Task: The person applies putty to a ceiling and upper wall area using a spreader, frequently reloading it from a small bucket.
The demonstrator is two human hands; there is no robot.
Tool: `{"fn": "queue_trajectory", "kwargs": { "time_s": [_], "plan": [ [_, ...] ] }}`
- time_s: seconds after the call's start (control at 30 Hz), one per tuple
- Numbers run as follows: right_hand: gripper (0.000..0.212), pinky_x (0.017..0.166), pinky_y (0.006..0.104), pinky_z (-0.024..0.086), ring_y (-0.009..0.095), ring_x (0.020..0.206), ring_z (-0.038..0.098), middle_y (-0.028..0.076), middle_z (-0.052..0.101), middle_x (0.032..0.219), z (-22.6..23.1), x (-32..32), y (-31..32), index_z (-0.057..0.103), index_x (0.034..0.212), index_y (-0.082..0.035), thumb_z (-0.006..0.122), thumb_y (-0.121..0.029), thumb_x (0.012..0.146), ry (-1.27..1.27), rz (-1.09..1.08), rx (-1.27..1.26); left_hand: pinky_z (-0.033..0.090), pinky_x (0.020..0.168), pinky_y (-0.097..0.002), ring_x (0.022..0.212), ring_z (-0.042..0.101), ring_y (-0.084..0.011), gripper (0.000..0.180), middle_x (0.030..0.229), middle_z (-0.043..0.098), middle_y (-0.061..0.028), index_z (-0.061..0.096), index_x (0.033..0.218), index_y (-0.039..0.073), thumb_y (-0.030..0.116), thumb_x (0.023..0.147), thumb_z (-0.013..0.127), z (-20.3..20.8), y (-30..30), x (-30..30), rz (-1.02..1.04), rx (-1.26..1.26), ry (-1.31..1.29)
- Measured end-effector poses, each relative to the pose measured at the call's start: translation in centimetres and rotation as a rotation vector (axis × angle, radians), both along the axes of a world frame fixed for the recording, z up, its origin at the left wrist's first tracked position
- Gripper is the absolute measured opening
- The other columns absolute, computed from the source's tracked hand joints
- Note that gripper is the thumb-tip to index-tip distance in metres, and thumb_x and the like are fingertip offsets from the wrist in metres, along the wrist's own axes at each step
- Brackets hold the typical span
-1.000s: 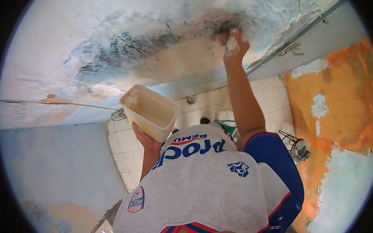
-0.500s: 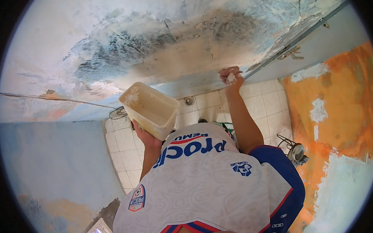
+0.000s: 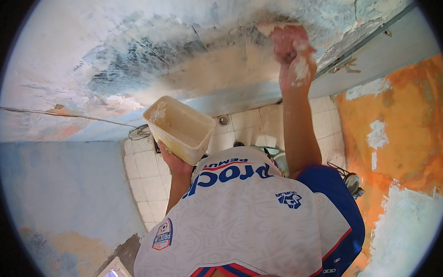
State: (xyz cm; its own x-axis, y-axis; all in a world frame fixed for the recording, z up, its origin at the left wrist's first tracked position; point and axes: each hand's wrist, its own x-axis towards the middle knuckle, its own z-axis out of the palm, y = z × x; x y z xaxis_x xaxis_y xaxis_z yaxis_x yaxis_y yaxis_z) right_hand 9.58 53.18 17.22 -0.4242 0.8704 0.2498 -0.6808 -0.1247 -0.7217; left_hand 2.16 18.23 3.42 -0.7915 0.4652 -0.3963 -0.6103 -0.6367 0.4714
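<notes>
My left hand grips the near left side of a cream rectangular plastic tub. The tub is tilted, its mouth toward the wall, with pale smears inside. My right hand, blurred and streaked with white paste, is raised against the dark scuffed patch of the wall. Its fingers are closed; a pale edge shows beyond them, too smeared to name. Whitish and tan coating covers part of the patch, with dark blue-grey streaks between.
A grey pipe runs along the wall corner at right. Orange wall with white patches stands right, near a round lamp-like object. A thin cable crosses the left wall. White floor tiles and a drain lie below.
My right hand has moved up and slightly right, from the wall's lower edge to the dark patch. My left hand and the tub are almost unmoved.
</notes>
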Motion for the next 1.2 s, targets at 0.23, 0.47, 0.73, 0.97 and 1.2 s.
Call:
{"fn": "queue_trajectory", "kwargs": {
  "time_s": [0.23, 0.47, 0.73, 0.97, 1.2],
  "plan": [
    [0.017, 0.06, 0.0368, 0.055, 0.022, 0.075, 0.065, 0.01, 0.064, 0.093, -23.2, 0.6, 0.5, 0.057, 0.103, -0.011, 0.058, -0.025, 0.092, -0.339, -0.034, -0.435, 0.034, 0.114, -0.0473, 0.138, 0.038, -0.0324, 0.065, 0.152, 0.037, -0.01, 0.029, 0.152, 0.014, 0.056, 0.101, 0.028, -0.9, -0.3, 0.3, 0.039, -0.045, -0.026],
    [0.018, 0.065, 0.0421, 0.061, 0.026, 0.076, 0.067, 0.011, 0.062, 0.091, -8.3, -5.6, 2.3, 0.054, 0.099, -0.001, 0.046, -0.017, 0.098, 0.054, 0.022, -0.179, 0.033, 0.113, -0.0492, 0.137, 0.039, -0.0332, 0.068, 0.152, 0.037, -0.0104, 0.03, 0.151, 0.014, 0.058, 0.1, 0.029, -1.4, -0.7, 1.1, 0.032, -0.008, -0.034],
    [0.019, 0.072, 0.0416, 0.06, 0.028, 0.081, 0.067, 0.014, 0.066, 0.088, 4.1, 1.0, -1.0, 0.055, 0.098, 0.002, 0.051, -0.016, 0.093, -0.003, -0.053, 0.012, 0.036, 0.112, -0.0485, 0.136, 0.04, -0.0325, 0.063, 0.15, 0.039, -0.0101, 0.03, 0.151, 0.015, 0.054, 0.102, 0.027, 1.4, 1.3, 1.7, 0.061, -0.034, -0.081],
    [0.012, 0.062, 0.0375, 0.057, 0.019, 0.066, 0.061, 0.011, 0.063, 0.085, -19.4, -0.4, -0.1, 0.055, 0.095, 0.0, 0.054, -0.012, 0.094, -0.512, -0.113, -0.3, 0.037, 0.111, -0.0477, 0.135, 0.042, -0.0315, 0.06, 0.149, 0.04, -0.0098, 0.031, 0.15, 0.014, 0.051, 0.103, 0.027, -0.4, 0.8, 2.3, 0.071, 0.025, -0.043],
    [0.017, 0.061, 0.0358, 0.059, 0.022, 0.068, 0.064, 0.012, 0.062, 0.081, -1.2, -5.7, -1.6, 0.055, 0.096, 0.003, 0.057, -0.013, 0.094, -0.128, -0.08, -0.192, 0.035, 0.112, -0.0493, 0.136, 0.039, -0.0331, 0.069, 0.152, 0.038, -0.0102, 0.03, 0.152, 0.015, 0.059, 0.099, 0.03, -1.1, 1.4, 4.0, 0.031, -0.012, -0.016]
  ]
}}
